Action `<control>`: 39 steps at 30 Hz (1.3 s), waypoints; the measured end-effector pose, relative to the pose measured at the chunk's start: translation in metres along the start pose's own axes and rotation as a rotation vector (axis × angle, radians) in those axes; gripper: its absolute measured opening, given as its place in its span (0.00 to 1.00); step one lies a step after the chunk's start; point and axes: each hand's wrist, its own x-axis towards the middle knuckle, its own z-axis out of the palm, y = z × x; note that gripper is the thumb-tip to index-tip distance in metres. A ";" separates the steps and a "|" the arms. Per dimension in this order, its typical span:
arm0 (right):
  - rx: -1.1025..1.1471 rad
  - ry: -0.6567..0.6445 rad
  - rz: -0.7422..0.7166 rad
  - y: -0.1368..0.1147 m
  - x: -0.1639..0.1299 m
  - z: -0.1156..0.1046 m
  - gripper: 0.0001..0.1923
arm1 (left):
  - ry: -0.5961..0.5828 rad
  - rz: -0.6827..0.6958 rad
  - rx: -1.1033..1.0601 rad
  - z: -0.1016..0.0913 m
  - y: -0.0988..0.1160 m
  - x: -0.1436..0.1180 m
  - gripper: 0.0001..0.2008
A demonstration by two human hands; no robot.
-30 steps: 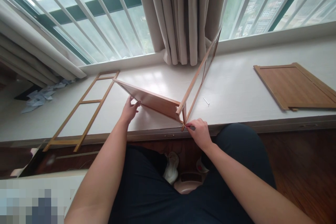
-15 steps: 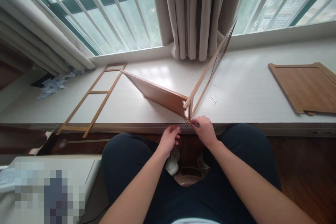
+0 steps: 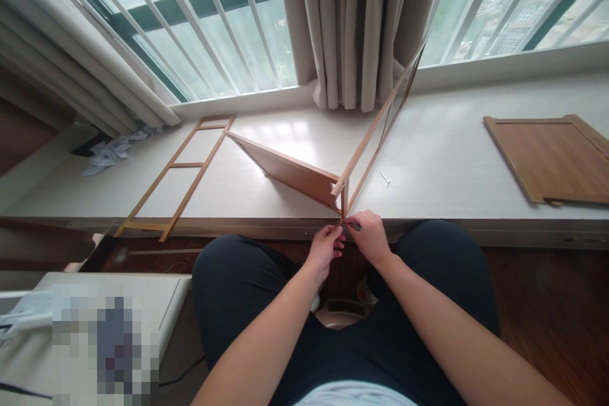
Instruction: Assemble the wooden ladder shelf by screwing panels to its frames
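Both hands meet at the near edge of the white sill (image 3: 442, 158), at the bottom corner of a half-built wooden piece. Left hand (image 3: 326, 248): fingers drawn together at the foot of the upright frame (image 3: 375, 124); whether they pinch anything, cannot tell. Right hand (image 3: 370, 240): fingers pressed around a small dark tool (image 3: 356, 226), its tip at the same corner. The frame is thin, light-brown slats forming an open ladder-like rectangle, standing on edge and leaning back toward the curtain (image 3: 352, 25). A flat wood-grain panel (image 3: 285, 168) joins it at the near corner, tilted, its far end lifted off the sill. A loose screw (image 3: 385, 177) lies just right of the frame. A second ladder frame (image 3: 176, 174) lies flat to the left; another brown panel (image 3: 547, 155) lies flat well to the right.
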 end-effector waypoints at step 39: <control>0.498 -0.421 0.253 -0.007 0.006 -0.024 0.12 | -0.184 -0.066 -0.286 -0.013 -0.005 0.000 0.25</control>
